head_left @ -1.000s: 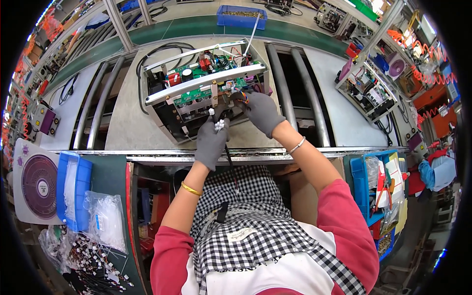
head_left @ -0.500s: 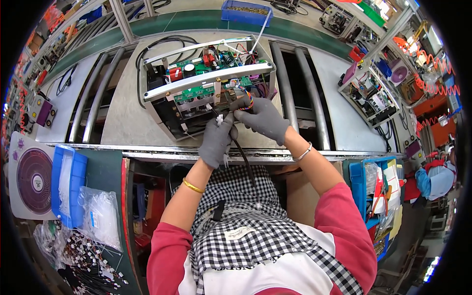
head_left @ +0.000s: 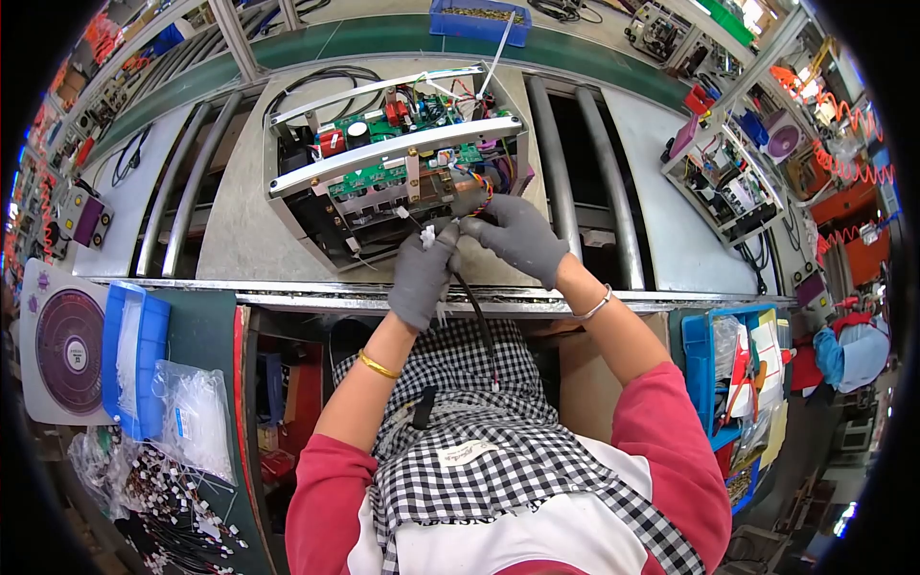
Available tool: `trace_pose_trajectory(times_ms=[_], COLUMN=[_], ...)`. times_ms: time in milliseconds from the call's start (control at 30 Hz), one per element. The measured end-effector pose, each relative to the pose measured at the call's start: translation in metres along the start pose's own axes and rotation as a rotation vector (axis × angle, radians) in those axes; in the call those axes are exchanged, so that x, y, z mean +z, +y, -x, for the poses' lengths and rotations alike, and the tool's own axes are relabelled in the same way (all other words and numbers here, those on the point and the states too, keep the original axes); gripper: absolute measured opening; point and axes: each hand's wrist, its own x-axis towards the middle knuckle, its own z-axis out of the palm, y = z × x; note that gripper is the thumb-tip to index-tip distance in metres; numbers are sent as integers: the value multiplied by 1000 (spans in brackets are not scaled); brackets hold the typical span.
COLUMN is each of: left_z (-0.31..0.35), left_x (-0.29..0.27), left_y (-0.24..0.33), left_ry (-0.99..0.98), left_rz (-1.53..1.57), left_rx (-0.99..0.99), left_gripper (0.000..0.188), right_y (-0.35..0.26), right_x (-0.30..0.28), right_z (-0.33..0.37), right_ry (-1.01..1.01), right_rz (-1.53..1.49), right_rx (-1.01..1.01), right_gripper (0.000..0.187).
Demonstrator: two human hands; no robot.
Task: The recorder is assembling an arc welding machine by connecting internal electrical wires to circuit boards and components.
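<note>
Both my hands wear grey gloves and work close together at the front of an open metal-framed machine [head_left: 383,158] with green circuit boards. My left hand [head_left: 422,276] is closed round a black cable [head_left: 473,305], whose lower end hangs over my apron. A white connector [head_left: 427,235] sticks up by its thumb. My right hand [head_left: 519,240] pinches at a bundle of twisted coloured wires [head_left: 486,195] that comes out of the machine's right side. The two sets of fingertips nearly meet, and what lies exactly between them is partly hidden.
Metal rollers [head_left: 606,182] flank the board under the machine. At left stand a purple fan-grille panel [head_left: 72,350], a blue bin [head_left: 137,359], a bag of white ties [head_left: 195,417] and heaped connector cables [head_left: 172,498]. A blue tray [head_left: 698,369] of tools stands right.
The machine has shifted slightly to the left. My right fingers have eased a little away from its front, with the coloured wires now more in sight. My left hand has barely moved.
</note>
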Motion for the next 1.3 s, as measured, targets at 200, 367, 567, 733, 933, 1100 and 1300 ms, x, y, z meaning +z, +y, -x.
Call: trace_pose_trajectory(times_ms=[200,367,567,733,933,1100,1300], left_z=[-5,-2,-10,-13,-14,-19,-15], left_x=[-6,-9,-11,-12,-13,-15,-13], left_y=[-6,3,2,3,3,-6,3], left_ry=[182,185,150,145,152,187,168], left_rz=[-321,-486,-570,-670,-787,-880,-874], left_rx=[346,439,376,421,434,477,424], left_gripper=[32,40,38,31,32,31,31], right_y=[18,25,27,16,13,15,18], right_x=[7,10,11,12,9,13,11], right_z=[-27,-38,-45,-48,-45,-45,-45], right_ry=[424,285,221,197,211,204,216], right_rz=[581,709,697,680,592,607,559], right_rx=[-405,-353,-340,-219,-156,-124,-154], right_gripper=[20,17,15,18,21,21,23])
